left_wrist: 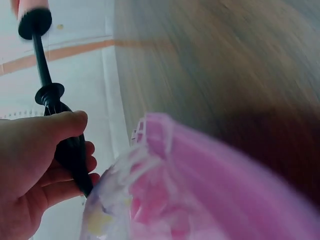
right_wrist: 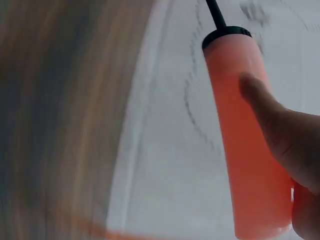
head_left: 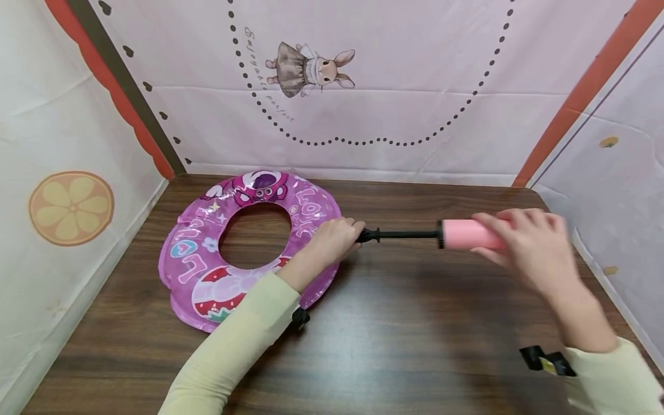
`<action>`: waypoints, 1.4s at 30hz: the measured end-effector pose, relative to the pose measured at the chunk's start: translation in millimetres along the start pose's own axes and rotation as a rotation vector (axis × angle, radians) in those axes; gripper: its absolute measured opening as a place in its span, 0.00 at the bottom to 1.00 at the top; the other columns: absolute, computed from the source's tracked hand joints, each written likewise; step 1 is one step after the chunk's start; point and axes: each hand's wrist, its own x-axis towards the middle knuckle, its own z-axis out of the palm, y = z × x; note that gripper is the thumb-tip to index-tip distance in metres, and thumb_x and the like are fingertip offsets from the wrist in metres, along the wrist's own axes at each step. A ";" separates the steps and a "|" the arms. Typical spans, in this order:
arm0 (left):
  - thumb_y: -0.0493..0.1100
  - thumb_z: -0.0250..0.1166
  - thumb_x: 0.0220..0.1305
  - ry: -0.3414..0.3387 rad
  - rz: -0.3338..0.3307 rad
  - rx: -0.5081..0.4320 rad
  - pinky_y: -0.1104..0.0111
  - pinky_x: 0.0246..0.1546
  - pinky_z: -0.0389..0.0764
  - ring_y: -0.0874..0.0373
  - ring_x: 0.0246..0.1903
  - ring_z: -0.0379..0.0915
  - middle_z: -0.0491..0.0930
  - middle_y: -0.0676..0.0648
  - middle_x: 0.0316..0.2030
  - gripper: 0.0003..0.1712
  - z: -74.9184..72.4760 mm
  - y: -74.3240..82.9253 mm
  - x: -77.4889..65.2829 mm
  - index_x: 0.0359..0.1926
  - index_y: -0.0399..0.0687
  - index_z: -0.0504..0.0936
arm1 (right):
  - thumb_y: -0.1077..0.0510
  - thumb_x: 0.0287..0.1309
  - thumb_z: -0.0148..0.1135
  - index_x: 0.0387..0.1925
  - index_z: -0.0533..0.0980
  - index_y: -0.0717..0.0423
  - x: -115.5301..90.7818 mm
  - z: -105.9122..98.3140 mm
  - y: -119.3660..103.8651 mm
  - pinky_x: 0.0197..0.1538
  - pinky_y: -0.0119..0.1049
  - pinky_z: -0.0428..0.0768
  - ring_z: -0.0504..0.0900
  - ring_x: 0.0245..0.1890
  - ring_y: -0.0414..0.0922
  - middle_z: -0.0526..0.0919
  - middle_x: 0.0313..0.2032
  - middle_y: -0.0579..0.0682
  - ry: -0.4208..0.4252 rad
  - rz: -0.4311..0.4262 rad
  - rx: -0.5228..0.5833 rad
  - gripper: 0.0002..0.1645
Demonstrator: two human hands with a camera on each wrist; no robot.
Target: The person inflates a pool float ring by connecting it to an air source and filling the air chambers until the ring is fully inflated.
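Note:
A purple inflatable swim ring (head_left: 181,276) with printed letters and a strawberry lies on the wooden table, looking partly filled, with creased edges. My left hand (head_left: 334,239) grips the black end (left_wrist: 72,155) of a hand pump at the ring's right edge. In the left wrist view that black end meets the ring's clear and pink plastic; the exact joint is hidden. My right hand (head_left: 539,248) is wrapped round the pump's pink barrel (right_wrist: 240,130), thumb along its side. Between the hands a long stretch of black rod (head_left: 410,234) shows, so the pump is drawn out.
The brown wooden table (head_left: 363,357) extends in front and to both sides. Behind it hangs a pale cloth (head_left: 415,69) with a printed rabbit and dotted line; more printed cloth (head_left: 62,144) closes off the left and right sides. Black straps sit near both wrists.

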 end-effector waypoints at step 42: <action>0.45 0.67 0.54 -0.018 -0.015 -0.022 0.63 0.27 0.81 0.52 0.30 0.79 0.82 0.47 0.32 0.12 -2.8 5.3 8.0 0.38 0.47 0.79 | 0.20 0.52 0.29 0.46 0.76 0.47 -6.3 11.9 8.2 0.37 0.56 0.62 0.71 0.37 0.61 0.77 0.34 0.59 -0.098 0.016 0.043 0.46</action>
